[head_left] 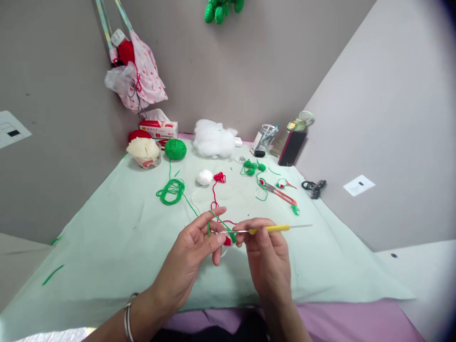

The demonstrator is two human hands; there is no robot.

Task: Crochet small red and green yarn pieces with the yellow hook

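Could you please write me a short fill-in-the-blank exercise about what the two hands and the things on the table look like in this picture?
1. The right hand holds a crochet hook with a ____ handle.
2. The left hand has a strand of ____ yarn running over its fingers.
3. The green yarn ball sits to the ____ of the white stuffing as the camera sees it.
4. The table is covered by a pale ____ cloth.

Missing words: yellow; green; left; green
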